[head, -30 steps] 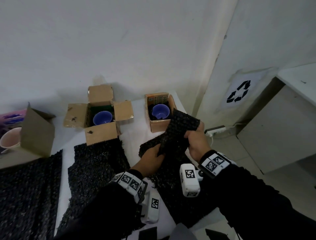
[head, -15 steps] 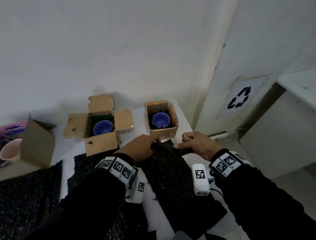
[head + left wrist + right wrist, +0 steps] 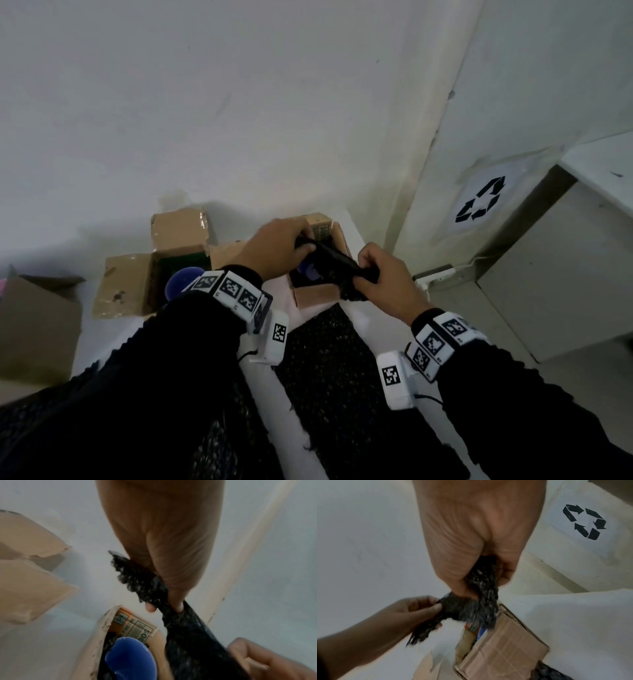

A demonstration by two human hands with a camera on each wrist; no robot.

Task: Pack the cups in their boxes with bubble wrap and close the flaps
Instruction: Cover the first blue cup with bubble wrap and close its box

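Note:
A folded piece of black bubble wrap [image 3: 334, 263] is stretched between both hands, right above the small open box [image 3: 318, 296] at the table's back right. My left hand [image 3: 301, 245] pinches its far end [image 3: 137, 577] between thumb and fingers. My right hand [image 3: 363, 277] grips the near end [image 3: 481, 581] in a fist. A blue cup [image 3: 130, 658] sits in that box on dark padding, partly hidden by the wrap. To the left, a second box [image 3: 123, 287] with its flaps spread holds another blue cup [image 3: 178, 284], half hidden behind my left wrist.
More black bubble wrap sheets [image 3: 329, 359] lie on the white table near me. A larger cardboard box [image 3: 34, 325] stands at the left. The wall is close behind the boxes. Right of the table's edge are a power strip [image 3: 435, 275] and a grey cabinet [image 3: 565, 274].
Both hands folded the bubble wrap into a narrow strip and carried it forward from the table to above the right box. The cup there is now mostly covered.

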